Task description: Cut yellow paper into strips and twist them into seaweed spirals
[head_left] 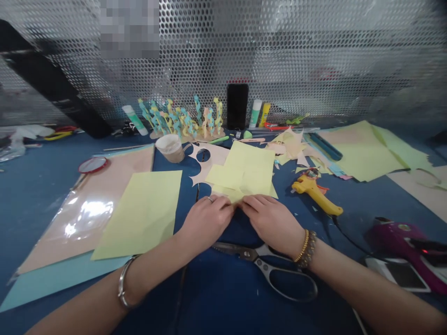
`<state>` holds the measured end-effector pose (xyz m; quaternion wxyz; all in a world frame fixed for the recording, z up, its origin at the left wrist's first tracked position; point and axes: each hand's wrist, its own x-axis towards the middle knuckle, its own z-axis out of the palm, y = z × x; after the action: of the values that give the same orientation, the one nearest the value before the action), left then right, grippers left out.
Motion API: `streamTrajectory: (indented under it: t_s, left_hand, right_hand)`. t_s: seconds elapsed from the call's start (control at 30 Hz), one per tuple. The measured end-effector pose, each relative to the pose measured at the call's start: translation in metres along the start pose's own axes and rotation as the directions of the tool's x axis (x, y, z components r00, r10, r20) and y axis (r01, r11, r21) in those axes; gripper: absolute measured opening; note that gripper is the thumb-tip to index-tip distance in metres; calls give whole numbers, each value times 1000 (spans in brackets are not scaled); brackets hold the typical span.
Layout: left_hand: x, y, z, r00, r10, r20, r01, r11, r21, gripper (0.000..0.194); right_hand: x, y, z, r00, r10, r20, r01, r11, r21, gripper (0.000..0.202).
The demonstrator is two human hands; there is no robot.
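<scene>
My left hand (209, 219) and my right hand (274, 222) meet over the middle of the table. Their fingers are closed in a pinch on the near edge of pale yellow paper (252, 166), which lies in overlapping pieces just beyond them. The fingertips partly hide the pinched edge. Between my forearms lie scissors (247, 253) with looped handles, their blades pointing left. Under the yellow pieces is a pink sheet (201, 173) with round cut-outs. To the left, a flat yellow sheet (143, 211) rests near my left forearm.
A yellow glue gun (319, 193) lies right, its cord running toward a purple device (401, 242). Behind stand a paper cup (170, 149), curled paper strips on a base (185, 136), a phone (237, 107) and a glue stick (256, 114). Paper scraps (288, 144) lie behind right.
</scene>
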<state>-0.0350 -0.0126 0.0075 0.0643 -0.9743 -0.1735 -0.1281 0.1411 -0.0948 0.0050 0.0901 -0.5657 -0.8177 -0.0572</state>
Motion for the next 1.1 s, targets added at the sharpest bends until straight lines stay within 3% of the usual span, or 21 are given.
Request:
streamTrajectory:
  t_s: [0.13, 0.47, 0.73, 1.1]
  left_hand:
    - [2, 0, -1, 1000, -9, 4, 9, 1000, 3, 23]
    - [3, -3, 1, 998, -48, 39, 50, 997, -52, 26]
    - [2, -1, 2, 1000, -2, 4, 2, 1000, 7, 27]
    - [1, 1, 1, 998, 37, 54, -41, 997, 70, 28]
  right_hand:
    - [-1, 5, -3, 999, 9, -52, -7, 1000, 28, 26]
    - [-3, 8, -2, 1000, -24, 11, 25, 1000, -1, 28]
    - [-4, 6, -2, 999, -32, 17, 33, 996, -78, 28]
    - [-4, 5, 0, 1000, -8, 11, 9, 993, -121, 29]
